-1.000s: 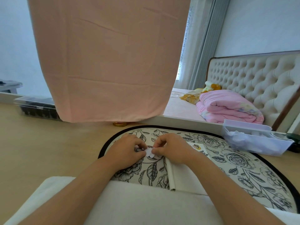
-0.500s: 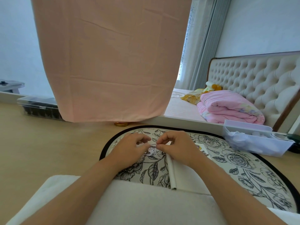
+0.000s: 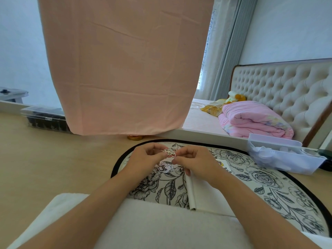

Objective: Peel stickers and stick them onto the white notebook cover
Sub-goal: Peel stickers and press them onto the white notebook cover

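A small white and red cartoon sticker [image 3: 169,152] is lifted above the mat, pinched on its left side by my left hand [image 3: 147,157] and on its right side by my right hand [image 3: 195,161]. Below it another sticker [image 3: 165,167] with a dark cartoon face lies flat on the floral mat [image 3: 269,182]. The white notebook [image 3: 203,194] lies on the mat under my right wrist, its spine toward the left; much of its cover is hidden by my forearm.
A clear plastic tray [image 3: 280,159] with white bits stands at the mat's right rim. A pink cloth [image 3: 125,65] hangs ahead, a gold lid [image 3: 135,137] below it. A black box [image 3: 46,121] sits far left. A white cushion [image 3: 143,223] fills the near edge.
Both hands have risen slightly from the mat with the small sticker between them, and its printed face now shows. The dark-faced sticker beneath has come into view.
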Demonstrator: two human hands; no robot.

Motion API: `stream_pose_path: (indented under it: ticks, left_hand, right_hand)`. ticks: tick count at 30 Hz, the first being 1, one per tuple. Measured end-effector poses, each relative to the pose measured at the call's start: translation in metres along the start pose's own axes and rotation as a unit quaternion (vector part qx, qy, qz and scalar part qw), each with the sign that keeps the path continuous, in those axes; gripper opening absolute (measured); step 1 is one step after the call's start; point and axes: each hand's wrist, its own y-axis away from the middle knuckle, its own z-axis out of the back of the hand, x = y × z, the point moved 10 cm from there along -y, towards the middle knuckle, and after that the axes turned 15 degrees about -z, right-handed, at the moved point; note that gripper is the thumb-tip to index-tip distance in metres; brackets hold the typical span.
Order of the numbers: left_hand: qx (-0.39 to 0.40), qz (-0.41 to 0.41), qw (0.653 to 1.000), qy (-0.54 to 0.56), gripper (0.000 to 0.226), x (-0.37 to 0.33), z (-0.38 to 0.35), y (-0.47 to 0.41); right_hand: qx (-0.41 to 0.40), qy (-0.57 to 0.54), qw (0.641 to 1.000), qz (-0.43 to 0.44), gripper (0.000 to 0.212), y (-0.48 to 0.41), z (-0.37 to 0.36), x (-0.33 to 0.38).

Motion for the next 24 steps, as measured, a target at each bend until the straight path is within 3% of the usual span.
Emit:
stream_pose_path:
  ticks: [8, 13, 19, 24]
  left_hand:
    - [0.062, -0.026, 0.994, -0.081, 0.005, -0.009, -0.021, 0.006]
    - [0.050, -0.014, 0.998, -0.040, 0.007, -0.017, -0.032, 0.011]
    - [0.008, 0.029, 0.999, 0.023, 0.005, -0.019, -0.044, 0.016]
    - [0.049, -0.004, 0.999, -0.022, 0.007, -0.029, -0.070, 0.014]
  right_hand:
    - [-0.023, -0.066, 0.998, 0.005, 0.004, 0.004, 0.012, 0.007]
    - [-0.036, -0.060, 0.997, 0.021, 0.006, 0.010, 0.022, 0.009]
    - [-0.012, -0.053, 0.998, -0.017, 0.004, 0.022, 0.040, -0.009]
    - [-0.008, -0.065, 0.998, -0.009, 0.007, 0.032, 0.061, -0.019]
